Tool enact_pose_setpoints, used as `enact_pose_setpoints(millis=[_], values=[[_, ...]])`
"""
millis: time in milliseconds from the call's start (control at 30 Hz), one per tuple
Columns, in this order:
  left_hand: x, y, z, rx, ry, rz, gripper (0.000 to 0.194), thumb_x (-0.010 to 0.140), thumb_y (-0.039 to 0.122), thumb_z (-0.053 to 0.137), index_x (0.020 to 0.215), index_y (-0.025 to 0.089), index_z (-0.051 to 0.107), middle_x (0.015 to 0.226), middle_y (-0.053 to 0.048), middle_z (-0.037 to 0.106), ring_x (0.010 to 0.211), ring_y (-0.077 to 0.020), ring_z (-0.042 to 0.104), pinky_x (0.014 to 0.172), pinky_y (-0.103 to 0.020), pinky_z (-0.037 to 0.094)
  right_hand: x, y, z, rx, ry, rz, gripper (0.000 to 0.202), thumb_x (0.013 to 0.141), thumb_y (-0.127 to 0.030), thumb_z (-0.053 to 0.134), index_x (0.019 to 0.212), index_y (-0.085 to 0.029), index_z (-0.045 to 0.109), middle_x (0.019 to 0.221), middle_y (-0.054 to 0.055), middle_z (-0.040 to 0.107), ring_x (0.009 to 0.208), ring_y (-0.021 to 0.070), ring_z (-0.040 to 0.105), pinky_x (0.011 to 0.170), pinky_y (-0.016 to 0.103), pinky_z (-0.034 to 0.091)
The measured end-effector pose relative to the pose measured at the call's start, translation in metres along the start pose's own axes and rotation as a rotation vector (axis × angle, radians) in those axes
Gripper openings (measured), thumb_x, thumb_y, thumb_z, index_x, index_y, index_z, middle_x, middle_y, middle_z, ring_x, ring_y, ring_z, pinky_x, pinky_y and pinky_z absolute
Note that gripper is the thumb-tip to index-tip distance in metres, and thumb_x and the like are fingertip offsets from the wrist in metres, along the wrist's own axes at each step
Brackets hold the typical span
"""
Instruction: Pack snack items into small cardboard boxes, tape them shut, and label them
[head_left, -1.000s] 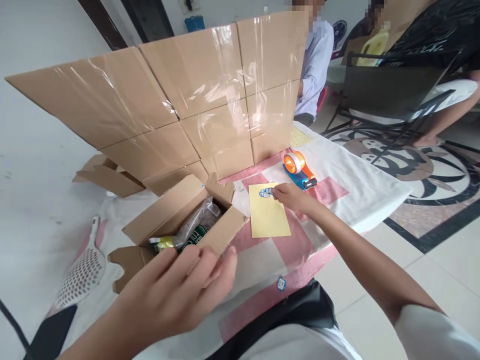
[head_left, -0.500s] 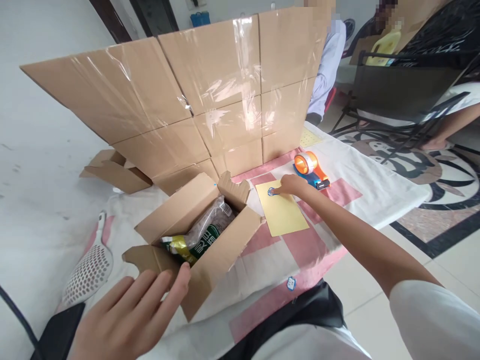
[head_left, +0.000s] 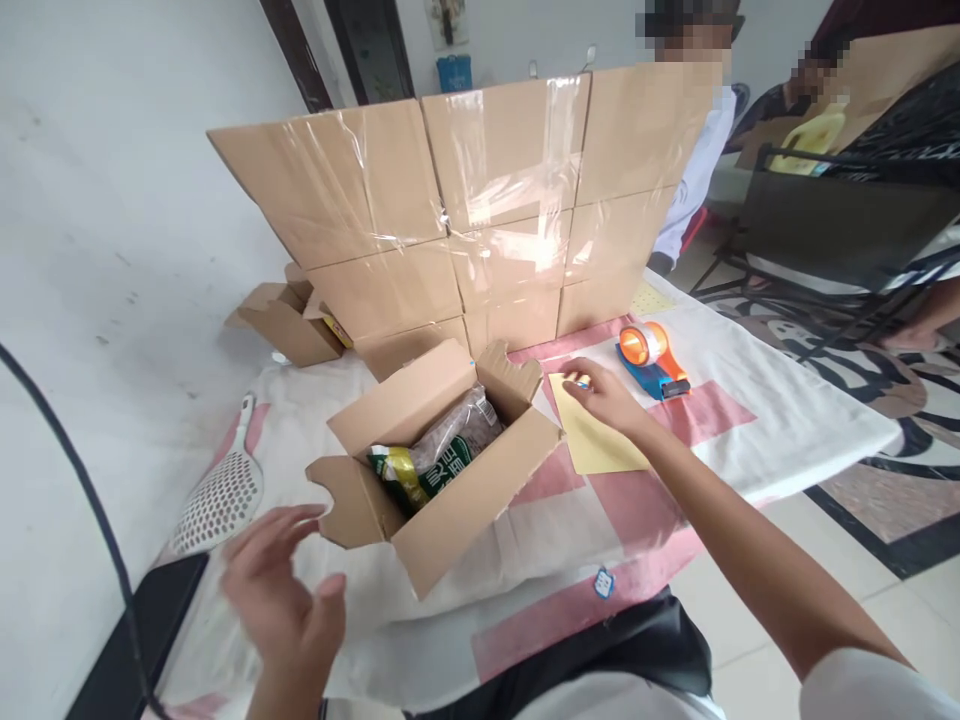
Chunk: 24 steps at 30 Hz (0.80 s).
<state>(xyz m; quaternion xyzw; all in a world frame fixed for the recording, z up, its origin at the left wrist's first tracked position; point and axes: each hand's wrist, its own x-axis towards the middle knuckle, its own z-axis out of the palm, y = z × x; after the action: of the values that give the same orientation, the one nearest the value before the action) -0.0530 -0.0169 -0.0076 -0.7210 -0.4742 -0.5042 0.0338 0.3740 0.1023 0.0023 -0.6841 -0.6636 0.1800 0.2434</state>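
Note:
My left hand (head_left: 281, 590) is open, slightly blurred, with the thumb apart from the fingers. It hovers in front of the near-left flap of an open cardboard box (head_left: 465, 520). Inside the box lies a plastic bag with a green and yellow label (head_left: 439, 450). My right hand (head_left: 604, 395) is over the upper part of a yellow sheet (head_left: 607, 450), its fingertips closed around a small blue-and-white sticker (head_left: 583, 381). The fingers partly cover the sticker, and whether it still sticks to the sheet cannot be seen.
An orange and blue tape dispenser (head_left: 652, 358) lies right of the sheet. Behind stands a tall taped cardboard panel (head_left: 510, 190). A white perforated scoop (head_left: 221, 500), a black flat object (head_left: 142, 640) and a smaller box (head_left: 292, 325) are leftward. Another blue sticker (head_left: 604, 583) is at the table's front edge.
My left hand has drawn back from the box's near corner and turned, thumb spread. My right hand has gone from a pointing finger on the sticker to curled fingers around it. The view has shifted.

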Motion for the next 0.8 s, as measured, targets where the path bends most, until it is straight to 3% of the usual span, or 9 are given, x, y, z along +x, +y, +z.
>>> enact_pose_setpoints(millis=[67,133,200,267,367,500,567,700,800], values=[[-0.007,0.001,0.012,-0.067,-0.146,0.052,0.102,0.079,0.095,0.038,0.149,0.022,0.048,0.133,-0.019,0.064,0.121,-0.0388,0.065,0.096,-0.053,0.058,-0.014,-0.028,0.008,0.272,-0.086,-0.201,0.047,0.107,-0.048,0.034,0.137,-0.027,0.062,0.145,0.006,0.063,0.131,0.0243,0.058,0.111,0.04,0.046],[-0.006,0.004,0.021,-0.011,-0.282,0.211,0.111,0.071,0.098,0.04,0.15,0.021,0.049,0.139,-0.02,0.064,0.135,-0.0429,0.058,0.11,-0.057,0.051,-0.023,-0.052,0.012,0.534,-0.221,-0.41,0.064,0.106,-0.064,0.023,0.128,-0.028,0.071,0.157,0.004,0.054,0.14,0.0277,0.052,0.12,0.048,0.039],[-0.001,0.009,0.024,0.041,-0.321,0.316,0.092,0.08,0.085,0.058,0.147,0.022,0.051,0.14,-0.018,0.065,0.141,-0.041,0.053,0.116,-0.054,0.048,-0.027,-0.067,0.012,0.642,-0.321,-0.528,0.077,0.103,-0.074,0.019,0.112,-0.027,0.079,0.162,0.002,0.047,0.144,0.0304,0.048,0.124,0.052,0.033],[0.003,0.015,0.024,0.051,-0.322,0.316,0.058,0.092,0.059,0.066,0.137,0.024,0.058,0.133,-0.014,0.07,0.137,-0.0364,0.059,0.117,-0.052,0.047,-0.029,-0.07,0.01,0.684,-0.327,-0.535,0.079,0.102,-0.075,0.019,0.105,-0.027,0.081,0.16,0.001,0.05,0.145,0.0303,0.047,0.126,0.052,0.029],[0.006,0.022,0.026,0.008,-0.217,0.08,0.031,0.097,0.033,0.06,0.127,0.027,0.061,0.122,-0.009,0.074,0.123,-0.0299,0.068,0.112,-0.05,0.053,-0.03,-0.059,0.005,0.803,-0.212,-0.479,0.07,0.105,-0.071,0.024,0.116,-0.028,0.078,0.148,0.004,0.062,0.142,0.0292,0.052,0.123,0.052,0.033],[0.016,0.007,0.037,-0.164,0.064,-0.408,0.069,0.087,0.032,0.074,0.147,0.032,0.042,0.154,-0.014,0.049,0.139,-0.0323,0.056,0.098,-0.044,0.063,-0.027,-0.044,0.005,0.856,-0.118,-0.442,0.053,0.104,-0.064,0.044,0.141,-0.032,0.064,0.153,0.005,0.058,0.143,0.0286,0.051,0.121,0.051,0.037],[0.025,-0.016,0.04,-0.281,-0.032,-0.516,0.081,0.086,0.03,0.074,0.155,0.04,0.033,0.164,-0.013,0.038,0.143,-0.0354,0.053,0.092,-0.043,0.066,-0.023,-0.047,0.01,0.836,-0.183,-0.449,0.055,0.102,-0.063,0.051,0.15,-0.035,0.055,0.161,0.004,0.05,0.149,0.0275,0.045,0.123,0.05,0.034],[0.044,-0.057,0.045,-0.42,-0.332,-0.499,0.083,0.089,0.023,0.065,0.156,0.057,0.029,0.147,0.001,0.062,0.116,-0.0305,0.073,0.078,-0.041,0.071,-0.014,-0.06,0.023,0.793,-0.321,-0.546,0.059,0.099,-0.065,0.055,0.148,-0.032,0.057,0.166,0.005,0.043,0.156,0.0259,0.036,0.125,0.046,0.033],[0.051,-0.059,0.046,-0.404,-0.271,-0.458,0.091,0.087,0.026,0.065,0.156,0.065,0.02,0.143,0.01,0.066,0.115,-0.0286,0.073,0.076,-0.043,0.071,-0.021,-0.052,0.022,0.751,-0.223,-0.553,0.051,0.102,-0.059,0.053,0.143,-0.029,0.061,0.158,0.007,0.054,0.146,0.0247,0.05,0.119,0.044,0.041]])
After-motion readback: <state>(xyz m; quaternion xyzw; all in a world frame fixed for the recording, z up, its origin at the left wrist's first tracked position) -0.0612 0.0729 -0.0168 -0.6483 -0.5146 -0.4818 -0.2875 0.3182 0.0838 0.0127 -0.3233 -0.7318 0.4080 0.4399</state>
